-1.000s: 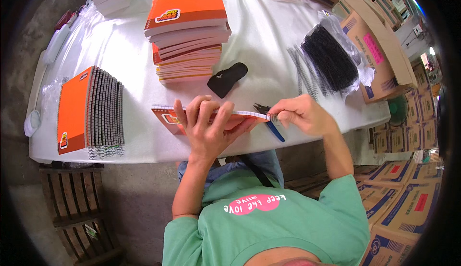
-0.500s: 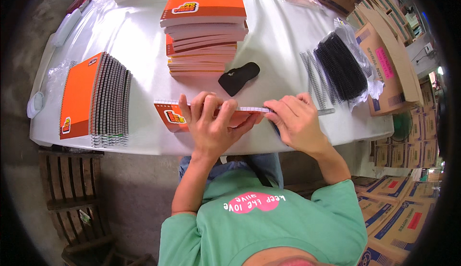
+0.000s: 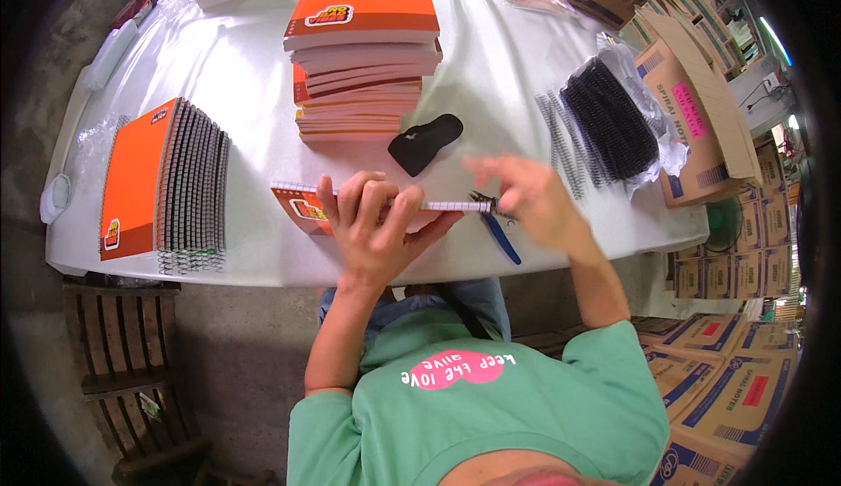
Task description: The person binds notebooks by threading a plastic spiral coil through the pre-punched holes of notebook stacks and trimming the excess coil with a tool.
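Note:
My left hand is closed around an orange notebook, holding it tilted near the table's front edge with its punched edge up. A dark spiral coil shows at the right end of that edge. Beside this end is my right hand, blurred, its index finger stretched out apart from the thumb, seemingly holding nothing. Blue-handled pliers lie beneath the right hand, their dark jaws partly hidden by the notebook's end. How far the coil runs under my left fingers is hidden.
Coil-bound orange notebooks stand stacked at left. A tall pile of orange-covered books rises behind, with a black pouch-like object before it. Black coils and loose coils lie right, beside an open cardboard box.
My right hand has let go of the notebook's right end and its fingers have lifted. The coil length that stuck out to the right no longer shows. The pliers have come into clearer view.

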Motion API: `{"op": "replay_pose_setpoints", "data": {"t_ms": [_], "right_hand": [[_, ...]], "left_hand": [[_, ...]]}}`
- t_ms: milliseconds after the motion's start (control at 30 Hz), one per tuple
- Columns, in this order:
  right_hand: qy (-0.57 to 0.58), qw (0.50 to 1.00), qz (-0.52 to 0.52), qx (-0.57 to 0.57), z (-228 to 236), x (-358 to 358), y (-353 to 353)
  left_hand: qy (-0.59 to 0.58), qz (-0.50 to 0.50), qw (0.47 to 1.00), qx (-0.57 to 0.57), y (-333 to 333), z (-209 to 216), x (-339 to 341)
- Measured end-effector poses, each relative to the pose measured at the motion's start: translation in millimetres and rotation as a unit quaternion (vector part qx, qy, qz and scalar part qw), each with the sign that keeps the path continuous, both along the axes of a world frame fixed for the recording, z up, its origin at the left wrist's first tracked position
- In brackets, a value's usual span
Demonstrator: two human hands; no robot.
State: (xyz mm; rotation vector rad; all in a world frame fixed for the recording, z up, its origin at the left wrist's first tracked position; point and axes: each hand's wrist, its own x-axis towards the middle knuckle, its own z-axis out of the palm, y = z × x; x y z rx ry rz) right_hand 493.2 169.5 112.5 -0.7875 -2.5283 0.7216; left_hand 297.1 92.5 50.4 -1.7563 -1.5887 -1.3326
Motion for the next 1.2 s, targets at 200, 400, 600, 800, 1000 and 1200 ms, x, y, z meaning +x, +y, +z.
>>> {"op": "replay_pose_setpoints", "data": {"t_ms": [200,400,600,800,1000,1200], "right_hand": [[-0.145,0.973,0.057,0.169,-48,-23,83],[0.079,0.996,0.004,-0.047,-93,-11,100],[0.236,0.872,0.272,-0.332,-21,17,36],[0.326,0.851,0.316,-0.263,-18,4,28],[0.341,0.855,0.336,-0.199,-8,-10,23],[0.349,0.86,0.325,-0.181,-4,-14,21]], "left_hand": [[-0.001,-0.109,0.994,-0.011,-13,7,-8],[-0.046,-0.032,0.998,-0.043,-22,3,15],[-0.087,-0.043,0.995,-0.019,-15,1,18],[-0.086,-0.055,0.995,-0.016,-12,0,16],[-0.073,-0.038,0.996,-0.018,-15,-2,16],[-0.066,-0.041,0.997,-0.028,-17,-1,14]]}}
